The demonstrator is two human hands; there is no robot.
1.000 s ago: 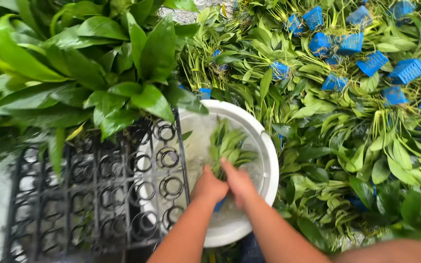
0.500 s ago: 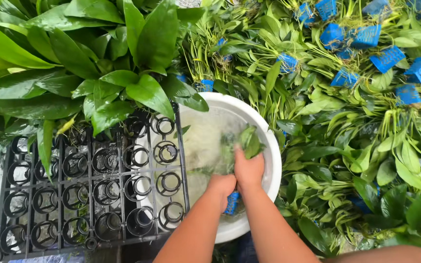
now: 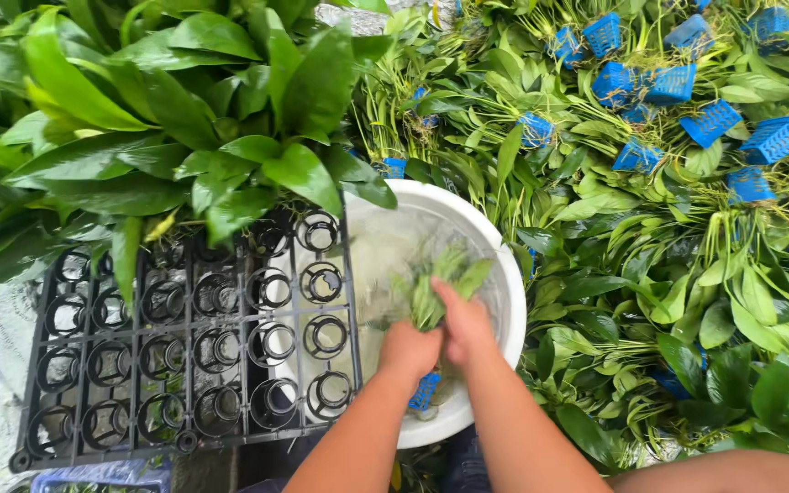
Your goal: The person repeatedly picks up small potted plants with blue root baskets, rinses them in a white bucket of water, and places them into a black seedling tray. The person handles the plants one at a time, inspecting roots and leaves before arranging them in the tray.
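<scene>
Both my hands are inside a white round basin (image 3: 511, 315) of water. My left hand (image 3: 407, 351) and my right hand (image 3: 464, 321) together grip a small green leafy plant (image 3: 438, 283) with its leaves pointing away from me. A small blue mesh pot (image 3: 426, 391) shows just below my left hand at the plant's base. Whether the plant sits in that pot I cannot tell.
A black plastic tray (image 3: 194, 342) with rows of empty ring holders lies left of the basin, overlapping its rim. Large-leaved plants (image 3: 184, 119) fill its far end. To the right lies a heap of loose leafy plants (image 3: 687, 274) in blue mesh pots (image 3: 710, 123).
The plant has stayed in both hands over the basin, shifting and turning slightly in the water. The view has drifted a little.
</scene>
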